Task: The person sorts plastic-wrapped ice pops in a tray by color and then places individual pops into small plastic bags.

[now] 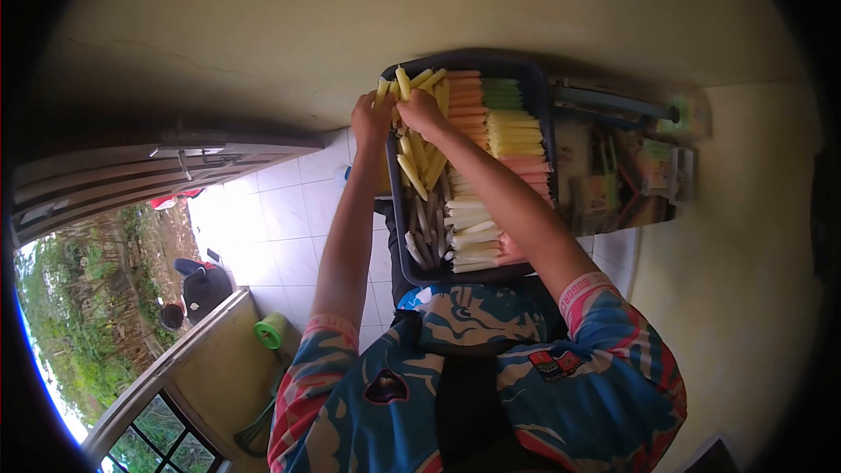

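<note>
A dark plastic tub (550, 136) in front of me holds rows of slim, tube-shaped packets that look like ice pops. Over its far left corner my left hand (371, 118) is closed around a yellow tube-shaped packet (382, 89). Right beside it, my right hand (420, 112) grips another yellow tube-shaped packet (402, 81) that sticks up above the fingers. Loose yellow packets (410, 173) lie below the hands, with greyish packets (423, 232) nearer me. Orange packets (466, 98), green packets (501, 93), pink packets (528, 168) and cream packets (471, 232) lie stacked to the right.
Right of the tub, a low shelf or table (604, 221) carries assorted packs and boxes. White floor tiles (293, 210) show at left. An open doorway gives onto plants (83, 271), with a dark bag-like object (206, 289) outside. A green container (272, 330) stands near the half wall.
</note>
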The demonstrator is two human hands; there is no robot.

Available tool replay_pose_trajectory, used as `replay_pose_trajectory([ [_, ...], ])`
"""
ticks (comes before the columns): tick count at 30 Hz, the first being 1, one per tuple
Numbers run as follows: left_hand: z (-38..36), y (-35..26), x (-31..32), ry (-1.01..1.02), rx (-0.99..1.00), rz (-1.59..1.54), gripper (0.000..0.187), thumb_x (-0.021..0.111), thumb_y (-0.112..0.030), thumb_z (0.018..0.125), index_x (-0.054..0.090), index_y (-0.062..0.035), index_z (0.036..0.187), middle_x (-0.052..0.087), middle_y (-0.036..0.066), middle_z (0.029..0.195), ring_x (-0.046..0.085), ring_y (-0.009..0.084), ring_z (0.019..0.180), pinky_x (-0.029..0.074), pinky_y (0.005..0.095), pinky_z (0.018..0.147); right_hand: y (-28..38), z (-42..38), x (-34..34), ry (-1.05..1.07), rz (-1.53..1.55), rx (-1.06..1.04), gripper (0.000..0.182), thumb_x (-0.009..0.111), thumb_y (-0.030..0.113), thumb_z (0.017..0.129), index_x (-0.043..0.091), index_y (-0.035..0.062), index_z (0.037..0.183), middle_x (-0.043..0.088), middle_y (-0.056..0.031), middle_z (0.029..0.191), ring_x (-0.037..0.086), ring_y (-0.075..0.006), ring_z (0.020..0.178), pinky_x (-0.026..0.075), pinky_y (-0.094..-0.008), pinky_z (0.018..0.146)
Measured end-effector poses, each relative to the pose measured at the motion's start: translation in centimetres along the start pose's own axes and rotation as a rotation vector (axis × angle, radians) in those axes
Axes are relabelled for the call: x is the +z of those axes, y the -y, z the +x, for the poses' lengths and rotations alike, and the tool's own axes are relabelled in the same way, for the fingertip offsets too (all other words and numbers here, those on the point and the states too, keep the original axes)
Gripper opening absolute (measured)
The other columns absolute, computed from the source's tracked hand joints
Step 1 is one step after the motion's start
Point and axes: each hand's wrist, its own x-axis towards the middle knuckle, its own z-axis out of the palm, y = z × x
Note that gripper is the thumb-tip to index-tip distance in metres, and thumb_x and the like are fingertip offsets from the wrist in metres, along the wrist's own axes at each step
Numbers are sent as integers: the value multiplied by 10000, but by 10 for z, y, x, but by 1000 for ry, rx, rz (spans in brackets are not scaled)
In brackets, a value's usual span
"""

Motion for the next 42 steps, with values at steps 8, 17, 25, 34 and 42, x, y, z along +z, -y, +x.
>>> replay_pose_trajectory([
  [8, 5, 6, 8, 51, -65, 18, 312, 687, -307, 802, 678, -28, 942, 670, 196, 841, 645, 383, 805, 506, 415, 723, 11, -1, -18, 9, -92, -21, 251, 594, 198, 881, 633, -50, 877, 638, -140, 664, 656, -225, 598, 502, -349, 510],
  [17, 10, 11, 5, 78, -27, 42, 321, 665, -329, 828, 685, -33, 951, 674, 179, 790, 670, 327, 740, 506, 379, 683, 9, -8, -18, -134, -159, -44, 465, 515, 405, 911, 631, -40, 842, 645, -217, 731, 652, -377, 768, 495, -449, 725],
  [25, 6, 7, 0, 90, -57, -30, 309, 648, -319, 834, 674, -32, 945, 668, 195, 790, 652, 378, 765, 507, 410, 694, -5, -9, -59, -92, 5, 50, 435, 545, 430, 866, 654, 9, 869, 648, -150, 745, 629, -309, 759, 464, -402, 673],
  [34, -68, 15, -25, 63, -192, -135, 268, 642, -241, 885, 640, 24, 927, 600, 75, 687, 521, 108, 635, 446, 297, 590, -57, -115, -41, 124, 81, 33, 371, 560, 361, 866, 578, 18, 724, 516, -51, 575, 502, -172, 541, 374, -360, 515],
  [42, -136, 32, -36, 16, -261, -286, 209, 621, -198, 904, 638, 7, 942, 604, 49, 730, 513, 98, 667, 428, 271, 601, -47, -186, 5, 51, 86, -51, 318, 736, 248, 800, 569, -19, 841, 616, -202, 837, 604, -362, 745, 454, -411, 655],
])
